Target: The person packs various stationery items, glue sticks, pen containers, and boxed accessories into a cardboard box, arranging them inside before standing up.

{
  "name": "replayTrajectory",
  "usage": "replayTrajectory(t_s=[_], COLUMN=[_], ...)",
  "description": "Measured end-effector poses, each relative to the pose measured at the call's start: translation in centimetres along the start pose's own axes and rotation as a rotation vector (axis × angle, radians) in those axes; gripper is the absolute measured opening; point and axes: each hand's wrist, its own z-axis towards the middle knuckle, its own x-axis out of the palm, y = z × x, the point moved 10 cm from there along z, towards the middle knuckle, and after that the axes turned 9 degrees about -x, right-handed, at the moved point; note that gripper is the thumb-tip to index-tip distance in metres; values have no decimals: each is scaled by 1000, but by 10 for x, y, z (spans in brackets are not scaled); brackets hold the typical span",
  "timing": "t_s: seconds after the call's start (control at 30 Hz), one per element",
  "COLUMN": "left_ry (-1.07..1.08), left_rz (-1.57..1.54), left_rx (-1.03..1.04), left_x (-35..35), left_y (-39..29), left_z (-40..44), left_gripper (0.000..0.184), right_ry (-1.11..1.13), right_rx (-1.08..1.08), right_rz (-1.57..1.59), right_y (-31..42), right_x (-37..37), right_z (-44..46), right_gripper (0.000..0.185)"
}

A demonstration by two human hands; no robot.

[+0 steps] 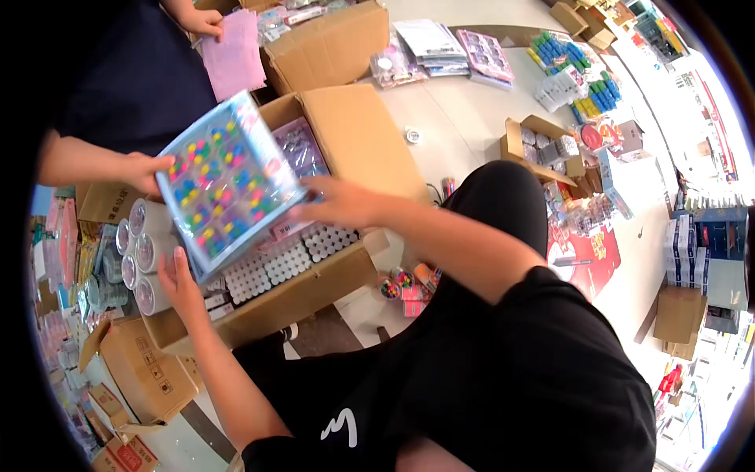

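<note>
A flat light-blue box [220, 185] with a clear window is held tilted over a large cardboard carton [303, 293]. Small balls of many colours show in its compartments. My right hand [338, 203], slightly blurred, grips the box at its right edge. Below its lower left corner, my left hand [182, 289] is open, fingers apart, beside round clear-lidded tubs [145, 253]. A co-worker's hand [148, 171] holds the box's left side. Inside the carton are rows of small white-capped containers [271, 266] and a purple packaged item [300, 149].
The co-worker's other hand [206, 23] holds pink sheets [232, 55]. Another carton [326, 47] stands behind. Packs [436, 43] lie on the floor, with an open box [543, 149] to the right. Small colourful jars [397, 282] stand near my leg. Stacked goods line the left side.
</note>
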Motion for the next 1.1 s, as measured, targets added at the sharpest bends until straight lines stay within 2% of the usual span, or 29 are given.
replayTrajectory(t_s=[0.03,0.07,0.1,0.13,0.2,0.27,0.3,0.37,0.43,0.47,0.53,0.57,0.6,0.63,0.7,0.77,0.83,0.87,0.93,0.97,1.07,1.1], left_ry=[79,149,174,202,228,269,265,256,181,173,87,76,146,222,577,854,1047,1037,1114,1110,918,917], left_rz=[-11,62,127,195,283,223,310,405,654,668,582,603,575,542,473,542,889,887,1180,1179,1204,1205], left_rx=[-148,-120,-68,-25,8,35,71,81,306,292,484,478,612,751,820,766,643,625,336,317,-19,-28], left_x=[6,13,19,26,47,66,74,84,93,96,99,105,118,133,173,211,242,249,255,259,270,281], left_y=[12,18,19,19,-11,1,3,6,-15,-20,-53,-58,-70,-82,-74,-31,43,66,144,156,199,207], left_z=[-6,-4,-2,-1,-28,-38,-47,-66,-89,-101,-139,-156,-186,-217,-280,-326,-352,-356,-355,-356,-326,-322], left_gripper=[80,83,84,84,86,84,83,83,76,76,54,54,41,29,16,22,37,37,61,61,79,79], right_ry=[-9,-87,-134,-149,-357,-511,-564,-494,-276,-199,140,254,398,483,662,683,717,740,762,779,760,767], right_rx=[28,39,-24,5,-22,-21,-2,169,412,472,470,510,342,356,253,305,357,334,280,273,227,224], right_rz=[78,133,31,-109,-148,-102,-101,-84,-182,-244,-602,-637,-862,-875,-885,-876,-882,-937,-999,-999,-1088,-1085], right_y=[-7,-2,-7,-6,11,19,13,-32,-80,-110,-146,-172,-181,-189,-210,-238,-246,-237,-241,-246,-259,-266], right_x=[-21,-50,-84,-112,-167,-192,-198,-197,-161,-141,-86,-57,-24,3,37,28,19,13,15,21,36,46], right_z=[-14,-34,-49,-66,-109,-149,-164,-179,-185,-184,-176,-180,-172,-174,-178,-170,-167,-160,-154,-156,-159,-158], right_gripper=[68,61,59,51,50,43,33,28,25,28,50,61,68,78,86,89,93,100,111,111,101,101])
